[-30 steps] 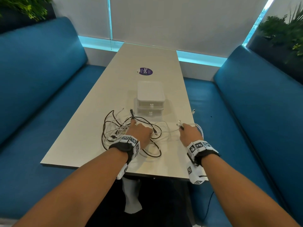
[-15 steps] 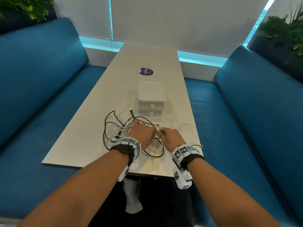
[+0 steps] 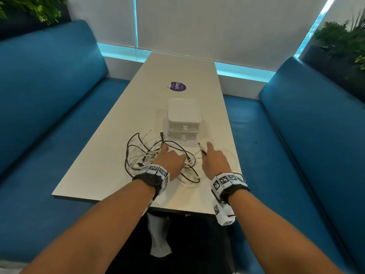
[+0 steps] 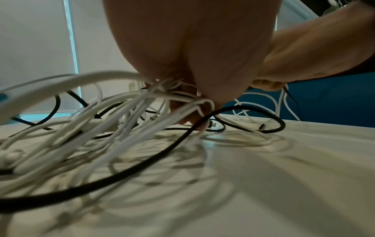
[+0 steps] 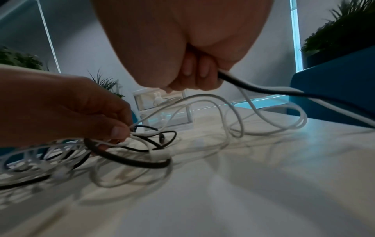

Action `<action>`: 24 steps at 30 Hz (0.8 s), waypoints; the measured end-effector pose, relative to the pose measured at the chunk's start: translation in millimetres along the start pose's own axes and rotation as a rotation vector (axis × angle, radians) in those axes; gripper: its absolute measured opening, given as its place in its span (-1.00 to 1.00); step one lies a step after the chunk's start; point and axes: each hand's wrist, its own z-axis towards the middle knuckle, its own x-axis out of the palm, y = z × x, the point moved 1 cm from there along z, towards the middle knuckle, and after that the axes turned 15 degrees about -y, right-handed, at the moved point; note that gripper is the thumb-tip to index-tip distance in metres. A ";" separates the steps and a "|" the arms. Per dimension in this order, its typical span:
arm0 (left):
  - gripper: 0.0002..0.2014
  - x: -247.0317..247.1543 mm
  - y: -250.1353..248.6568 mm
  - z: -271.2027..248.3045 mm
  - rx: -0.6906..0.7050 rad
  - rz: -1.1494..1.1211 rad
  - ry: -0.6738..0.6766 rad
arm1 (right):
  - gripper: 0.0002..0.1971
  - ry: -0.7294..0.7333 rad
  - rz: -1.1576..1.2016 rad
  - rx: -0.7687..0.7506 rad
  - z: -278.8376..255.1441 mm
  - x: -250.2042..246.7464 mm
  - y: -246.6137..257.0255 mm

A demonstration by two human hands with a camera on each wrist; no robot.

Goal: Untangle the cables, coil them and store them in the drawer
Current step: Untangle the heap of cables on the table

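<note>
Fingers (image 5: 199, 75) of our right hand (image 3: 216, 162) curl round a black cable (image 5: 261, 89), its plug end (image 3: 201, 148) poking out past the forefinger at centre frame in the head view. Our left hand (image 3: 171, 162) pinches a bunch of white strands (image 4: 162, 89) from the tangle of cables (image 3: 147, 155), which lies on the bench (image 3: 110, 155) at centre left, black and white loops spread around both hands. Just above the tangle stands the small white drawer unit (image 3: 184, 123), both drawers closed. Blue seats (image 3: 49, 107) flank the bench.
</note>
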 end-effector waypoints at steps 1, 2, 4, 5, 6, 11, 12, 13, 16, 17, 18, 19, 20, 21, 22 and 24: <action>-0.89 0.0 -1.5 -0.4 -0.007 0.005 0.001 | -0.67 0.003 0.047 -0.023 -1.6 0.2 4.2; -0.89 0.5 -2.2 0.0 -0.014 0.006 0.000 | -0.70 0.010 0.092 -0.060 -2.7 1.5 7.6; -0.88 1.1 -2.1 1.1 -0.026 -0.003 -0.003 | -0.82 0.058 0.170 -0.135 -5.7 5.3 12.7; -0.87 1.4 -1.8 1.3 -0.031 -0.010 -0.008 | -0.82 0.100 0.189 -0.151 -7.1 7.2 14.2; -0.86 2.2 -1.4 1.5 -0.036 -0.017 -0.017 | -0.81 0.139 0.196 -0.153 -7.7 9.0 15.2; -0.82 -3.0 -3.2 -4.7 -0.088 -0.043 -0.009 | -0.77 0.183 0.159 -0.096 -4.0 12.5 13.4; -0.82 -4.5 -2.9 -5.9 -0.117 -0.038 0.008 | -0.76 0.170 0.148 -0.092 -2.8 11.2 11.8; -0.82 -6.3 -2.1 -6.3 -0.142 -0.026 0.024 | -0.75 0.149 0.142 -0.086 -1.1 8.9 9.7; -0.80 -6.9 -0.3 -5.2 -0.149 0.009 0.056 | -0.74 0.097 0.139 -0.048 3.5 1.2 2.2; -0.79 -5.6 -0.8 -4.5 -0.140 0.003 0.063 | -0.74 0.086 0.138 -0.032 4.1 -1.0 0.6; -0.79 -3.2 -1.2 -3.0 -0.128 -0.002 0.063 | -0.74 0.075 0.139 -0.020 4.8 -2.1 -0.1; -0.79 -1.3 -1.1 -2.5 -0.114 0.001 0.058 | -0.75 0.068 0.143 -0.012 5.1 -2.6 0.0; -0.79 1.6 -0.1 -3.3 -0.100 0.010 0.053 | -0.75 0.062 0.150 -0.003 5.0 -2.4 -0.3; -0.78 4.7 1.8 -4.8 -0.093 0.018 0.044 | -0.76 0.058 0.150 0.011 4.8 -3.2 -1.6; -0.74 8.9 4.7 -6.4 -0.091 0.023 0.037 | -0.77 0.056 0.142 0.036 5.0 -4.7 -4.6; -0.66 13.5 12.0 -12.2 -0.101 0.036 0.037 | -0.77 0.051 0.114 0.109 7.1 -9.0 -15.6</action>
